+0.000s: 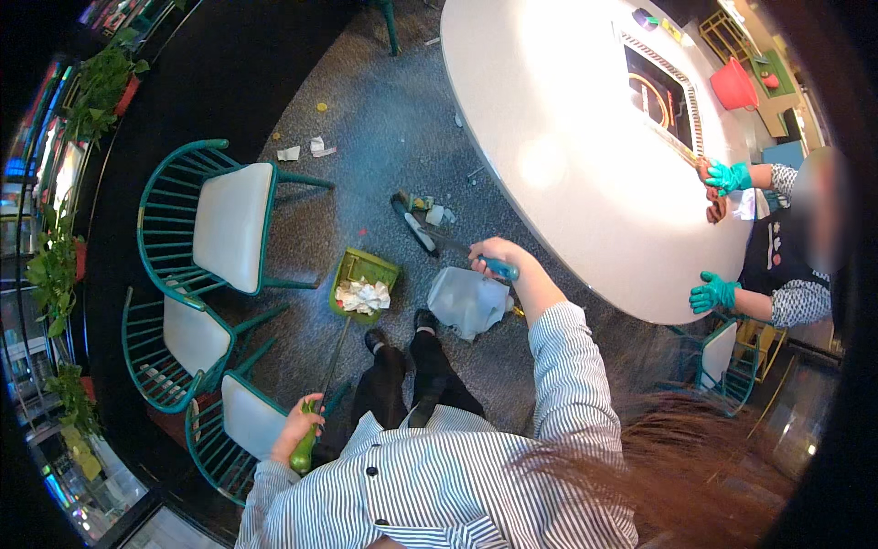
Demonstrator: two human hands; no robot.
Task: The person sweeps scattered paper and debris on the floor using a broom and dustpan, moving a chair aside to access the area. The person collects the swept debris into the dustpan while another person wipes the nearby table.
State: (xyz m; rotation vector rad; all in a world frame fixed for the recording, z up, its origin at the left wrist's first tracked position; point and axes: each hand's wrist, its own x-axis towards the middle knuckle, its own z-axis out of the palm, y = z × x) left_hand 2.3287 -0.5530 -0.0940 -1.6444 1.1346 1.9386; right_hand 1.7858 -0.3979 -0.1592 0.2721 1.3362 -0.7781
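My left hand (299,427) grips the green handle of a long-handled dustpan (392,266), whose pan lies on the carpet with crumpled white paper (363,296) inside. My right hand (495,257) is closed around the blue handle of a broom, and its dark-bristled head (416,225) rests on the carpet beyond the pan. Bits of paper and yellowish litter (435,214) lie against the far side of the broom head. A translucent plastic bag (469,300) sits on the floor below my right hand, near my shoes.
Green spindle-back chairs with pale seats (233,226) stand at the left. A large white oval table (549,199) takes up the right; a person in green gloves (713,292) is at its far side. Paper scraps (289,154) and a yellow disc (322,107) lie farther off on the carpet.
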